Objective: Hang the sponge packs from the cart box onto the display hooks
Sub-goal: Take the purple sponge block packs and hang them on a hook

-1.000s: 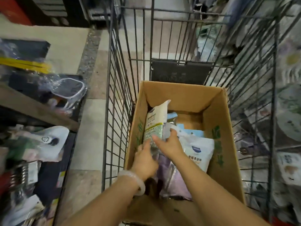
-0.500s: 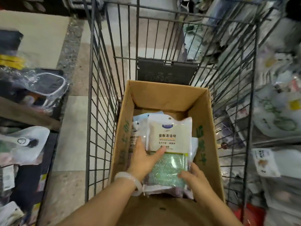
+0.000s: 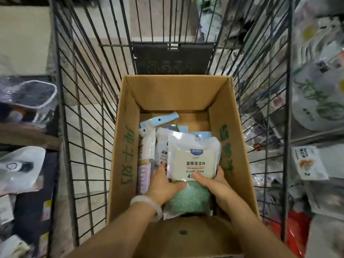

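Sponge pack [image 3: 192, 161]: clear plastic bag w/ white label up top, green scrubby sponge at the bottom. It sits upright-ish in the cardboard box [image 3: 178, 94], on top of other packs [image 3: 149, 144]. Prob very light, squashy, film looks slick & crinkly; not fragile. Both hands hold it by the lower half: left hand [image 3: 163, 185] on the left edge w/ thumb across the green part, right hand [image 3: 214, 183] on the right edge, thumb on the label. Good enough for lifting; for hanging, better to pinch near the top header. Hang hole there is hard to make out on this one. Box is inside the wire cart [image 3: 78, 108]. Display hooks: can't see any clearly, shelves each side blurred.
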